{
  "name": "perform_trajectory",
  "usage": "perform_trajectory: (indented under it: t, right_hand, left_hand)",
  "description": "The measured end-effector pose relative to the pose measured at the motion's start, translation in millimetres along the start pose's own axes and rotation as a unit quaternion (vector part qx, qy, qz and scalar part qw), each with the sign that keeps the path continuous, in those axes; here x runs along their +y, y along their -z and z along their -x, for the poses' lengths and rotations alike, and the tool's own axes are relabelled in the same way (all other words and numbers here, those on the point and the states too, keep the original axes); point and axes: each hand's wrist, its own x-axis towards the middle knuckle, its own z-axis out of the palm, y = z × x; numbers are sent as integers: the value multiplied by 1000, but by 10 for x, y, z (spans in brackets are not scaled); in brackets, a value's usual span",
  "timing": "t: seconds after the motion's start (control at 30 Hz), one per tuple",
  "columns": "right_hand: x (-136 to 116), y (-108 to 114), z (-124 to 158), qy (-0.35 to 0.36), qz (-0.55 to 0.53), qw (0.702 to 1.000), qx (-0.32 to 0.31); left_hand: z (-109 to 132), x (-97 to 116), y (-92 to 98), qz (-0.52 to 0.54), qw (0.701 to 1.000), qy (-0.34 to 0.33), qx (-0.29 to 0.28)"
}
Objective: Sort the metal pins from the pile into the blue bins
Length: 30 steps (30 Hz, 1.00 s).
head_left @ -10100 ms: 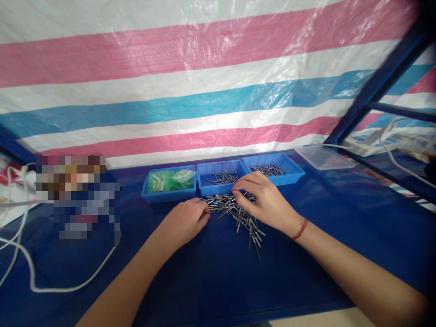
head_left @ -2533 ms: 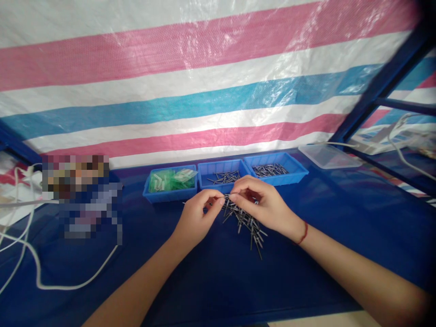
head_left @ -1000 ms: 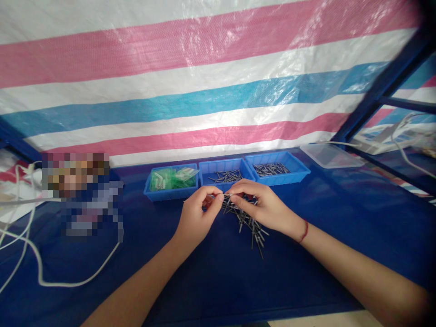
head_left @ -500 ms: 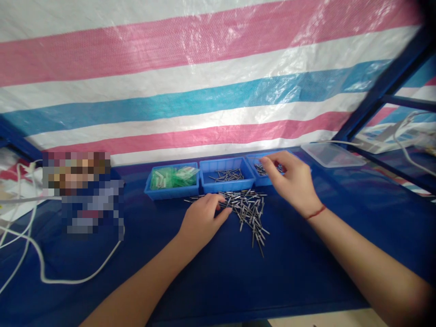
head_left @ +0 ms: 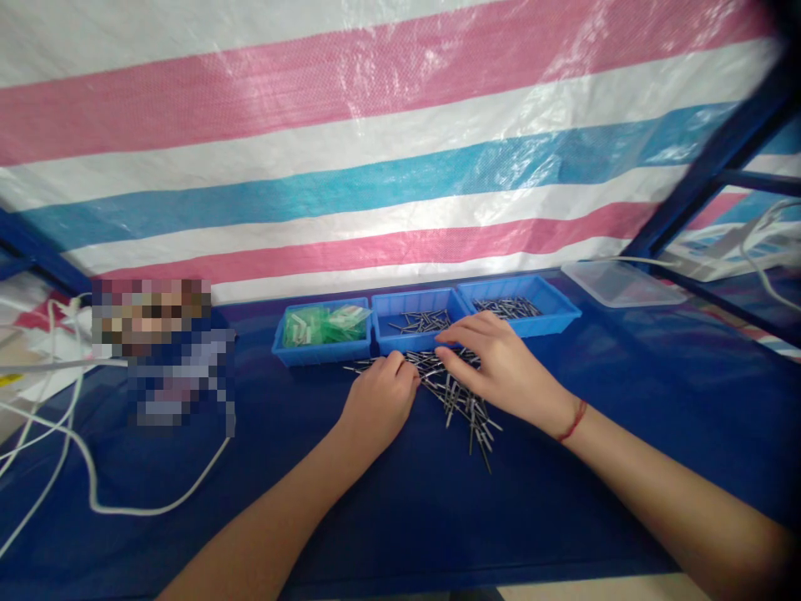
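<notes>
A loose pile of silver blind rivets [head_left: 463,396] lies on the blue tabletop in front of the bins. At its left side my left hand [head_left: 380,396] rests with fingers curled and closed against the thumb; whatever is between the fingertips is hidden. My right hand [head_left: 501,359], a red cord on its wrist, reaches over the pile's right side. Its thumb and fingers are apart, and I see nothing between them. Behind the hands, the middle blue bin [head_left: 406,341] holds some rivets, partly covered by my right fingers. More rivets fill the right blue bin [head_left: 556,321].
The left blue bin [head_left: 322,355] holds green plastic packets [head_left: 329,324]. A translucent lid [head_left: 622,284] lies at the back right. White cables [head_left: 134,511] loop over the left side, beside a blurred-out patch. A striped sheet [head_left: 375,184] hangs behind.
My right hand has come from over the right bin down and left to the rivet pile, uncovering that bin. My left fingers have closed at the pile. The view shifts slightly.
</notes>
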Motion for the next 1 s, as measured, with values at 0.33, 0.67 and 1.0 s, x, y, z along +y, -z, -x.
perform_trajectory:
  t: [0.33,0.67,1.0]
  right_hand:
    - [-133,-79,36,33,2,996,-82]
    - [-168,-45,-5,-45,-235,971,-8]
    - [-178,-51,-1,-57,-277,959,-7]
  left_hand:
    - [10,29,8,104,989,34,100]
    - [-24,16,61,449,870,140,145]
    - [-14,18,95,446,869,126,171]
